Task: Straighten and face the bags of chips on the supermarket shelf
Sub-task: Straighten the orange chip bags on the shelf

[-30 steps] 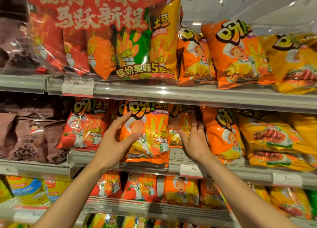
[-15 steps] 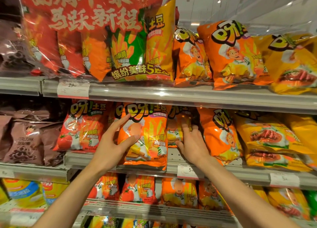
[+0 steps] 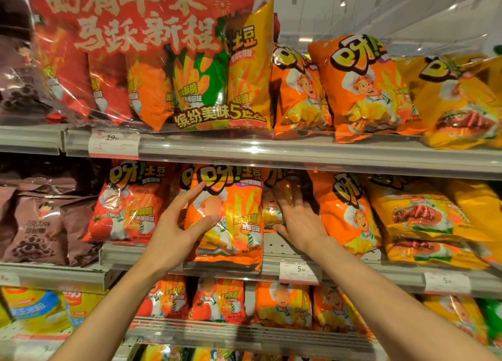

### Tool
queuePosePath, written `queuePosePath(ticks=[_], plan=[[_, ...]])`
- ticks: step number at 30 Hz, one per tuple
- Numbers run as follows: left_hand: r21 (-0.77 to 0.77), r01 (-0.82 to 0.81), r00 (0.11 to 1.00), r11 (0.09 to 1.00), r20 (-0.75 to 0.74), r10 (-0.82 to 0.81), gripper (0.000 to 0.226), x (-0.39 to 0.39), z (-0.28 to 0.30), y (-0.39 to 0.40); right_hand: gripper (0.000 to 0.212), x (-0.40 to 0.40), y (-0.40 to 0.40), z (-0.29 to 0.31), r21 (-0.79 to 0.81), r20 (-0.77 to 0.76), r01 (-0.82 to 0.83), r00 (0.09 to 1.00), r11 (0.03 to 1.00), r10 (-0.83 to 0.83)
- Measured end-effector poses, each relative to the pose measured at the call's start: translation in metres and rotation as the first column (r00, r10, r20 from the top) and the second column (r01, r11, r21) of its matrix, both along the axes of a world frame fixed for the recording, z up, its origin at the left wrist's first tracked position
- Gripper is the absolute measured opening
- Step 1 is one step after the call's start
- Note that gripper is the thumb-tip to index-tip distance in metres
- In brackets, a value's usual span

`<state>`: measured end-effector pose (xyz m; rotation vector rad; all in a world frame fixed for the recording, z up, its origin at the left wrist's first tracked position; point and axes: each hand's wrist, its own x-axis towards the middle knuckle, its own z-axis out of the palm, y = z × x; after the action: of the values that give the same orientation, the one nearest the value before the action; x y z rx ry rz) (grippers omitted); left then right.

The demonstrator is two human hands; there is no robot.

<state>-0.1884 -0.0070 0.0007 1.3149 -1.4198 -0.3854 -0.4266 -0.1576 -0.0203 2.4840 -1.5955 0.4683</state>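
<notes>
An orange chip bag [image 3: 233, 225] stands upright at the front of the middle shelf [image 3: 353, 273], its face toward me. My left hand [image 3: 176, 227] holds its left edge, thumb on the front and index finger up along the side. To its right, a second orange bag [image 3: 269, 211] sits further back in the shadow. My right hand [image 3: 297, 220] reaches in to it, fingers stretched up over its right side and thumb at its lower edge. Part of that bag is hidden by the front bag and my fingers.
A red tomato-flavour bag [image 3: 127, 206] stands left of the held bag, with brown bags [image 3: 40, 225] beyond. A tilted orange bag [image 3: 347, 216] and yellow bags [image 3: 418, 219] lie to the right. The upper shelf rim [image 3: 298, 154] hangs close overhead. More bags fill the shelf below.
My right hand has slid up and deeper into the shelf over the recessed bag. My left hand keeps its hold on the front bag.
</notes>
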Motion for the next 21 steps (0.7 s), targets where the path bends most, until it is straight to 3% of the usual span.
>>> queuePosePath(ticks=[4,11,17,21], plan=[[-0.004,-0.002,1.0,1.0,-0.017,0.002,0.064,0.0,0.0,-0.001,0.079,0.002,0.0,-0.004,-0.095,0.011,0.047,0.999,0.994,-0.046],[0.0,-0.011,1.0,1.0,0.008,0.011,0.065,-0.005,0.002,0.002,0.077,0.007,-0.003,-0.003,-0.054,0.024,0.1,0.995,0.993,-0.099],[0.0,-0.003,1.0,1.0,0.007,0.003,0.068,-0.005,0.0,0.003,0.079,-0.009,0.007,-0.001,0.011,0.033,-0.017,0.999,1.0,0.017],[-0.015,-0.003,1.0,1.0,0.015,0.003,0.066,-0.01,-0.001,0.004,0.065,-0.016,0.019,0.004,0.005,0.147,-0.117,0.982,0.993,0.115]])
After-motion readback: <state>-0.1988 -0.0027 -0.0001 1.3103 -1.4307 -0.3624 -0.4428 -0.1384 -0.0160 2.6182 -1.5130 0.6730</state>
